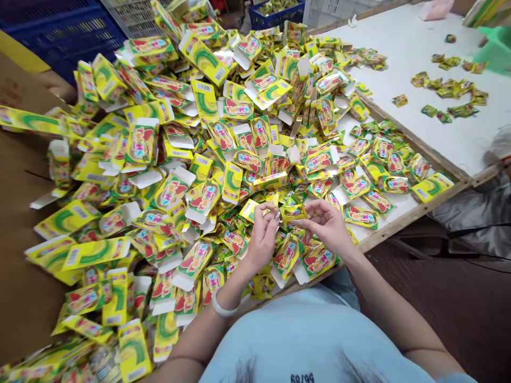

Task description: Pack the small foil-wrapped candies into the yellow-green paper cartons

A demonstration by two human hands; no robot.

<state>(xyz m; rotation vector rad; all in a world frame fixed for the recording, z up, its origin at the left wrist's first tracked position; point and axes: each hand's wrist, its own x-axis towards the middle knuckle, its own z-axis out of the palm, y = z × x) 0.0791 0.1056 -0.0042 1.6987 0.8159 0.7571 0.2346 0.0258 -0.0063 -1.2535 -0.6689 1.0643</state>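
A heap of small yellow and green boxes (139, 141) covers the wooden-edged table, many with white flaps open. Near the table's front edge, my right hand (329, 226) pinches the right side of a small yellow-green wrapped packet (293, 214). My left hand (264, 234) is at the packet's left side, thumb and forefinger pressed together; whatever lies between those fingertips is too small to name. More wrapped packets lie among the boxes beneath both hands.
Loose wrapped packets (449, 89) lie on the white tabletop (399, 42) beyond a raised wooden strip. Blue crates (85, 42) stand at the back left, a smaller blue crate (279, 16) at the back. A cardboard box (24, 213) borders the heap's left side.
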